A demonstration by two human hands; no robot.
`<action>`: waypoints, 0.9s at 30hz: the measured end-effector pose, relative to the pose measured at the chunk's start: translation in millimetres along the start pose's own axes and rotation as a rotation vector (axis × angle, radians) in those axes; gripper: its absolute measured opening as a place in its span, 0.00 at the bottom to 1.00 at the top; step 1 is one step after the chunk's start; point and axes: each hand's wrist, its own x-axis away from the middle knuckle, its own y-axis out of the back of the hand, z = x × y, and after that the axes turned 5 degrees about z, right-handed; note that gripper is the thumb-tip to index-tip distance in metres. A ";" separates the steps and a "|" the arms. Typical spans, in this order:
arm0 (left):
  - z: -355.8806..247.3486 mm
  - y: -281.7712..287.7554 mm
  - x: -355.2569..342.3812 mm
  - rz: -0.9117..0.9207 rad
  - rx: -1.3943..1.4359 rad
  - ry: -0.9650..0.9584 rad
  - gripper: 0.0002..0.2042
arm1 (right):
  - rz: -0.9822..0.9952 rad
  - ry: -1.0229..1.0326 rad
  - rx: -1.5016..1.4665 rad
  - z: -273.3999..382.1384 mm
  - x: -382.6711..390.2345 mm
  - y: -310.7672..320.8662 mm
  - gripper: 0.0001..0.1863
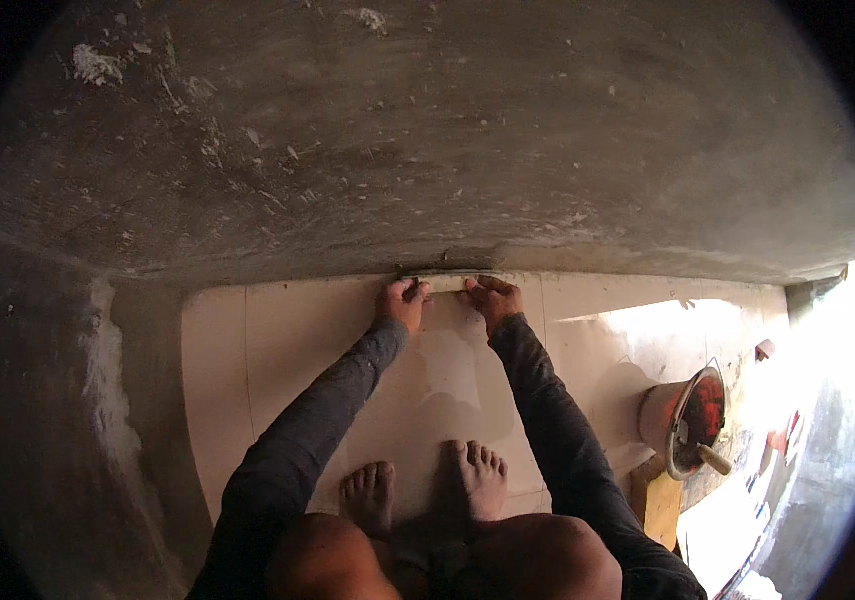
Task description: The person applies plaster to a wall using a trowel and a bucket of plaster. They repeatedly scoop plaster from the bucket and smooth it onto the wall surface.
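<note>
"How are the person's arms set?"

"Both are stretched forward from the lower edge, in dark sleeves [303, 455], and they converge at the foot of the wall [468, 130]. The knees are bent, and two bare feet [481, 480] rest flat on the floor between the forearms."

"And the hands?"

"The left hand [404, 303] grips the left end of a pale strip [449, 285], fingers curled and thumb turned inward. The right hand [496, 301] mirrors it at the other end, its thumb also pointing toward the middle."

"Where exactly is the strip?"

"Between the two hands, low down, along the line where wall and floor meet. Whether its back edge touches the wall is too small to tell."

"What is the surface like?"

"The floor [293, 340] is pale, with thin joint lines and a few damp-looking patches in front of the feet. The wall is rough and grey, flecked with whitish smears; another grey wall [38, 400] closes the left side."

"And to the right?"

"Bright light falls across the floor there. A bucket [659, 415], reddish inside, has a tool handle [716, 459] jutting from it, and a wooden block [662, 508] is just beside it."
</note>
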 end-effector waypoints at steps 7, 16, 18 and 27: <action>-57.0 40.8 45.7 0.023 0.115 -0.163 0.15 | 0.087 0.187 -0.033 33.6 34.2 -37.8 0.13; -61.6 41.7 55.9 -0.039 0.070 -0.106 0.15 | 0.044 0.104 -0.071 20.4 36.0 -55.9 0.10; -72.9 44.8 51.2 -0.058 0.134 -0.114 0.15 | 0.042 0.108 -0.097 28.5 31.8 -65.4 0.09; -94.9 61.3 85.6 -0.050 0.017 -0.315 0.13 | 0.109 0.244 0.017 48.6 72.7 -66.5 0.07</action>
